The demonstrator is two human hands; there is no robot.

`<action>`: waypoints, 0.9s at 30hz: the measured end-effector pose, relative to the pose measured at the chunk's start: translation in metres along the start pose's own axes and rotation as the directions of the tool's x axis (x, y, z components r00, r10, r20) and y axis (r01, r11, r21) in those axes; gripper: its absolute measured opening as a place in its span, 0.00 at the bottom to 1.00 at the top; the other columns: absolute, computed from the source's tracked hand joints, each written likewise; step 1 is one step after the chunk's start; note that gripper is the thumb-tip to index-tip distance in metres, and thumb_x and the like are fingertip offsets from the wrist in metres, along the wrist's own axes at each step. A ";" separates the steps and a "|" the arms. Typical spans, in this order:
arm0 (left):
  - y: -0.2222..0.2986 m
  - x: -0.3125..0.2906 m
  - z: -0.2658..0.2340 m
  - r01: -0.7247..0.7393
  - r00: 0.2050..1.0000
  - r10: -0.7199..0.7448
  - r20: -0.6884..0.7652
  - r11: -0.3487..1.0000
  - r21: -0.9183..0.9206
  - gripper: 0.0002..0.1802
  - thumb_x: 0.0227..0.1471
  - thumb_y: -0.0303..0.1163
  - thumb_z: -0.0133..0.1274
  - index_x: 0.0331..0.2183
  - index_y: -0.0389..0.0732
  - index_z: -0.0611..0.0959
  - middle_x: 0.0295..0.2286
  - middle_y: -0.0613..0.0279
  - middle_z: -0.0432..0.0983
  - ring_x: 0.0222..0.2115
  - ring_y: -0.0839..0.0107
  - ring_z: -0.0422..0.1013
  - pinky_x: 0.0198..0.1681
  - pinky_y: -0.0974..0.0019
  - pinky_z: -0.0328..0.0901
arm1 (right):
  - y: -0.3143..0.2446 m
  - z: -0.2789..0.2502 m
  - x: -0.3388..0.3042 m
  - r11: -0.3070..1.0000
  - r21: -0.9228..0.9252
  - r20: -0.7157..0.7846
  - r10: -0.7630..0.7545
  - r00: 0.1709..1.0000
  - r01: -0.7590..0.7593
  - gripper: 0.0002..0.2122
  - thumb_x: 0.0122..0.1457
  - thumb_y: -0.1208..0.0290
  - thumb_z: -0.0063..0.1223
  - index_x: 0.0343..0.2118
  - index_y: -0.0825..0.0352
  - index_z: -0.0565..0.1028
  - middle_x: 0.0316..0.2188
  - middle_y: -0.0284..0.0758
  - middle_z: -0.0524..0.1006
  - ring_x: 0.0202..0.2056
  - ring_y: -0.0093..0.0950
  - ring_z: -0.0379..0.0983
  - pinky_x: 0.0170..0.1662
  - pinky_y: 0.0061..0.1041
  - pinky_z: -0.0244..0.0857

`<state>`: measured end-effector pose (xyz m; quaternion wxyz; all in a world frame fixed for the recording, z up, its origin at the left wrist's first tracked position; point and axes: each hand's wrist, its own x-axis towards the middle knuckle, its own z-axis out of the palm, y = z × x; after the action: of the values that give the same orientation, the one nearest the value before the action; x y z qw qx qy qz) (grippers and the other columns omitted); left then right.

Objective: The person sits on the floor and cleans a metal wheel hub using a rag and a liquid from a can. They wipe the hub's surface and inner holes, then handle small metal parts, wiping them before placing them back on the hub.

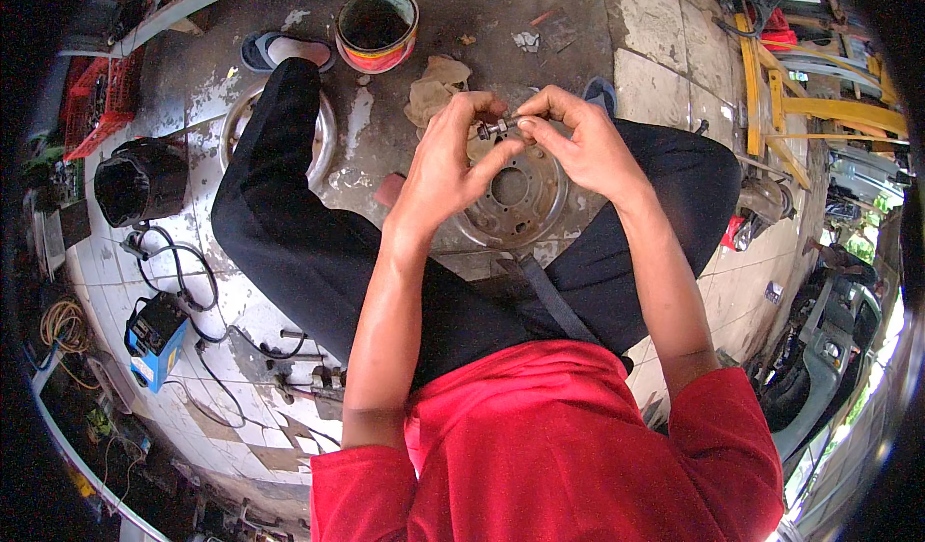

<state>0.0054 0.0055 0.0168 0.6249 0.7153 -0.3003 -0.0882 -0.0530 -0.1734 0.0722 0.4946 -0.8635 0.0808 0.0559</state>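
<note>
My left hand (pixel 448 161) and my right hand (pixel 578 142) meet above a round metal hub plate (pixel 515 205) that lies on the floor between my legs. Together the fingertips of both hands pinch a small metal bolt with a nut (pixel 496 128). The left fingers grip its left end and the right fingers hold its right end. The hub plate has a centre hole and several smaller holes around it. My black trousers (pixel 289 224) frame the plate on both sides.
A paint can (pixel 377 29) and a crumpled rag (pixel 436 87) lie ahead. A metal rim (pixel 236 123) sits under my left leg. A black bucket (pixel 143 181), a blue box with cables (pixel 154 335) are at left. Yellow frames (pixel 790 99) stand at right.
</note>
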 end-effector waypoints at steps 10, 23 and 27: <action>-0.001 0.000 -0.001 0.009 1.000 -0.009 0.010 1.000 0.017 0.14 0.53 0.35 0.57 0.39 0.36 0.78 0.35 0.54 0.75 0.40 0.54 0.72 0.46 0.57 0.64 | -0.002 -0.001 0.000 0.998 0.023 0.027 0.058 0.998 -0.059 0.07 0.60 0.71 0.56 0.37 0.70 0.76 0.31 0.36 0.80 0.33 0.23 0.76 0.39 0.26 0.69; -0.002 0.000 -0.012 0.056 0.990 -0.075 0.116 0.986 0.158 0.11 0.54 0.34 0.55 0.36 0.37 0.79 0.33 0.52 0.76 0.40 0.53 0.71 0.46 0.56 0.63 | -0.004 0.002 0.001 0.992 0.019 0.055 0.127 0.990 -0.128 0.08 0.60 0.70 0.56 0.37 0.70 0.77 0.30 0.36 0.80 0.34 0.22 0.75 0.38 0.25 0.68; -0.002 -0.001 -0.009 0.060 0.995 -0.061 0.076 0.998 0.016 0.11 0.54 0.34 0.54 0.35 0.36 0.78 0.33 0.51 0.75 0.40 0.52 0.71 0.46 0.55 0.62 | -0.003 0.003 -0.001 0.998 0.034 0.028 0.055 0.998 -0.056 0.08 0.60 0.70 0.56 0.37 0.70 0.77 0.30 0.36 0.80 0.33 0.22 0.75 0.38 0.26 0.67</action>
<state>0.0097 0.0137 0.0162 0.6050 0.7244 -0.3027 -0.1324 -0.0530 -0.1696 0.0731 0.5090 -0.8513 0.0992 0.0797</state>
